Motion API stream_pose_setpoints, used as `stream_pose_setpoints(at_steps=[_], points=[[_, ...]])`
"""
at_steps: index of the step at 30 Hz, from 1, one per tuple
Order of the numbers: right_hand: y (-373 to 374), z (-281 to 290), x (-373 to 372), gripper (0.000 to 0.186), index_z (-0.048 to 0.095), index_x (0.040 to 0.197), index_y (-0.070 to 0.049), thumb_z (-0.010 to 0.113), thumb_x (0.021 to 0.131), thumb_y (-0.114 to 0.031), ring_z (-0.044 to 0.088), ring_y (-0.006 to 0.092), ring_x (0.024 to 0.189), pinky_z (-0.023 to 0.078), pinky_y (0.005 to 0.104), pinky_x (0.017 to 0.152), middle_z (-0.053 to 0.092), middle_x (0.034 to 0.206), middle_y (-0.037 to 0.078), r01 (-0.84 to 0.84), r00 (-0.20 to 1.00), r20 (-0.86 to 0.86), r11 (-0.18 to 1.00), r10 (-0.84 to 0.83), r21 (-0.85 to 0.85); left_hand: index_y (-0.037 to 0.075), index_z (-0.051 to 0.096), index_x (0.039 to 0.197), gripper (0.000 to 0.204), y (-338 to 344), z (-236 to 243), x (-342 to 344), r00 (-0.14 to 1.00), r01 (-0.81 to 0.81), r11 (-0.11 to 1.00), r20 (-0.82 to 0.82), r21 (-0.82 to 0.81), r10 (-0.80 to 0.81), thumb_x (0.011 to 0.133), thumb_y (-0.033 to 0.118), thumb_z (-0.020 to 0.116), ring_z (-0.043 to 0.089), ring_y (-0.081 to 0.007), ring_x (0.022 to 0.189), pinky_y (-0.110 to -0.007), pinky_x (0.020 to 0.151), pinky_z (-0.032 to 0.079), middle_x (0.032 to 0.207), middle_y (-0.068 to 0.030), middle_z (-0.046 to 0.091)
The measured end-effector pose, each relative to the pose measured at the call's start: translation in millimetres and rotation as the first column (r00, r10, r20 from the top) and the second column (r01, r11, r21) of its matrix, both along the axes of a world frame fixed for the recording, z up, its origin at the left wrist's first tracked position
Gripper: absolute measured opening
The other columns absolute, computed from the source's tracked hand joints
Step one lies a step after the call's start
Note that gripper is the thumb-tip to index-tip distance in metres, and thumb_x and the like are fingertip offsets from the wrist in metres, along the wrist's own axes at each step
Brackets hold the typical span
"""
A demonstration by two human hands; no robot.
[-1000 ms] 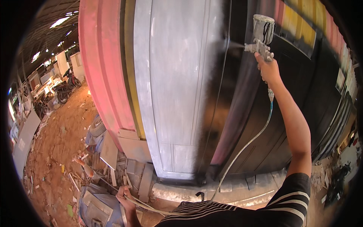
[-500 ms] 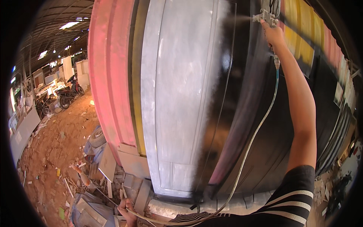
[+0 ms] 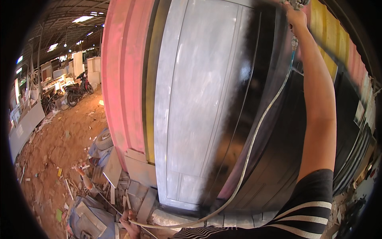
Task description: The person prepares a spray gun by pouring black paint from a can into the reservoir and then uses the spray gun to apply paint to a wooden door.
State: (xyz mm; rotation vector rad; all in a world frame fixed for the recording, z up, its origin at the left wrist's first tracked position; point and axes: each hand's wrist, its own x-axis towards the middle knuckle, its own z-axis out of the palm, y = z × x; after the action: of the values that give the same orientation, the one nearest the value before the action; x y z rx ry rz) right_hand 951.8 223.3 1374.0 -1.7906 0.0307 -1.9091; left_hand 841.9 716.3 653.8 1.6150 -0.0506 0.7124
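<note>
Raised at the top right, my right hand [image 3: 296, 19] is closed around a paint spray gun [image 3: 296, 4], which is partly cut off by the frame. A pale hose [image 3: 250, 153] hangs from the gun's lower end and curves down toward me. Low on the left, my left hand [image 3: 129, 224] grips this hose. In front of me stands a tall grey door panel [image 3: 195, 87] with grooved lines. Wet, glossy black paint [image 3: 248, 75] covers its right side, with a soft edge against the grey.
Pink corrugated sheeting [image 3: 123, 79] stands behind the door, with yellow sheeting [image 3: 328, 32] at the upper right. Wood scraps, a tyre [image 3: 104, 140] and blue sheeting [image 3: 79, 217] litter the ground at left. A motorcycle [image 3: 77, 91] is parked farther back.
My right hand and the spray gun have moved up, so the gun is now mostly out of frame. The spray mist seen earlier no longer shows. The view has shifted slightly left.
</note>
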Motion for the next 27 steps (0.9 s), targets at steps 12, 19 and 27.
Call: stream_pose_setpoints(at_steps=[12,19,27], points=[[-57.7,-150.1,23.6,0.057,0.054,0.058,-0.001,0.068,0.085,-0.050,0.045,0.0196,0.036,0.034,0.0363,0.038,0.047,0.048,0.006,-0.021,0.930,-0.360,0.991,0.069,0.133,0.000,0.049,0.067,0.050,7.8,16.6,-2.4,1.000,0.027,0.991,-0.005,0.131,-0.026,0.097,0.040,0.051,0.046,-0.0127,0.058,-0.031,0.054,0.035,0.058,-0.0045,0.050],[-51.7,-292.2,-2.0,0.043,0.064,0.078,-0.001,0.068,0.087,-0.042,0.052,0.0143,0.051,0.040,0.0317,0.050,0.055,0.059,0.003,0.008,0.877,-0.469,0.975,0.099,0.220,-0.004,0.061,0.075,0.039,17.8,-2.7,-3.6,0.996,0.053,0.971,-0.086,0.234,-0.034,0.095,0.028,0.051,0.061,-0.0215,0.065,-0.035,0.061,0.044,0.070,-0.0135,0.065],[-57.6,-468.1,-26.9,0.036,0.060,0.074,-0.006,0.067,0.090,-0.038,0.045,0.0067,0.055,0.036,0.0267,0.051,0.050,0.061,-0.003,0.066,0.777,-0.615,0.955,0.133,0.290,-0.001,0.065,0.079,0.036,15.2,-6.9,-11.6,0.985,0.167,0.870,-0.119,0.464,-0.125,0.095,0.028,0.049,0.056,-0.0222,0.062,-0.034,0.060,0.042,0.072,-0.0125,0.061]])
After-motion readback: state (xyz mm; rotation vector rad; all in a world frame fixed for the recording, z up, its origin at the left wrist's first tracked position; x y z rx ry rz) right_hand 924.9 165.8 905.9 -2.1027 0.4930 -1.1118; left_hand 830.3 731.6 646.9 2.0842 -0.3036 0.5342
